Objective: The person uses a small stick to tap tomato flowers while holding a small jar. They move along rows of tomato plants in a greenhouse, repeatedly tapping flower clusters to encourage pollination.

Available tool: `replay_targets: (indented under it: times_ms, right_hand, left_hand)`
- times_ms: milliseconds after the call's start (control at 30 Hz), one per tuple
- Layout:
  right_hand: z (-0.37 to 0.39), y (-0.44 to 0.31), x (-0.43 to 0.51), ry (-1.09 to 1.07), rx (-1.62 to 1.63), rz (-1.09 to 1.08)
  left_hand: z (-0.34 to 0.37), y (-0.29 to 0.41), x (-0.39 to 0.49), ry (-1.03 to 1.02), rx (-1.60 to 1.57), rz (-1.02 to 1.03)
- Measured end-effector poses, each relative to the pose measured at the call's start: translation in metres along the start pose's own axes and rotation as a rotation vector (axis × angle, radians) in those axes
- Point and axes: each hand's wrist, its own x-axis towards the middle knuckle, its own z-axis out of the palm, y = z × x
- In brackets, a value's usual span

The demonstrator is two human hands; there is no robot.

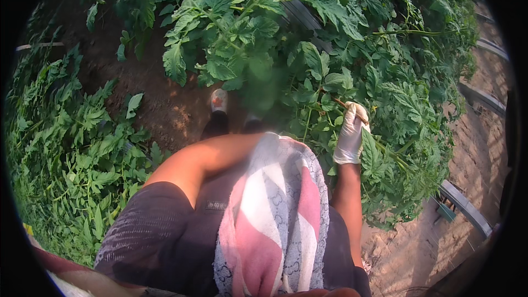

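Observation:
My right hand, in a thin white glove, is closed among the leaves of a tomato plant to my right. A thin brown stem-like piece pokes out from its fingers; whether it is a dry stem or something else is not clear. Green stems and leaves press close around the wrist. My left forearm crosses in front of my body, and its hand is out of view behind a pink, white and grey towel hanging from my neck. More tomato foliage spreads just ahead.
Another row of tomato plants grows on my left. Between the rows runs bare brown soil, with my patterned shoe on it. At right, grey curved strips and a small green box stand beside sunlit ground.

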Motion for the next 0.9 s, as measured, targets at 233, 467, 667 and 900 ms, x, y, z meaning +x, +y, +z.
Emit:
replay_targets:
  times_ms: [233, 467, 667, 900]
  right_hand:
    - [-0.004, 0.009, -0.006, -0.001, 0.122, 0.149]
    - [-0.001, 0.022, -0.004, 0.0, 0.122, 0.076]
    - [0.0, 0.02, 0.0, 0.01, -0.05, 0.074]
    - [-0.01, 0.019, 0.001, 0.033, -0.189, -0.037]
  left_hand:
    - [-0.004, -0.001, 0.004, 0.013, -0.028, 0.008]
    - [-0.006, 0.002, 0.005, 0.033, -0.041, 0.011]
    - [-0.006, 0.001, 0.007, 0.054, -0.041, 0.016]
    - [-0.006, 0.0, 0.009, 0.087, -0.046, 0.037]
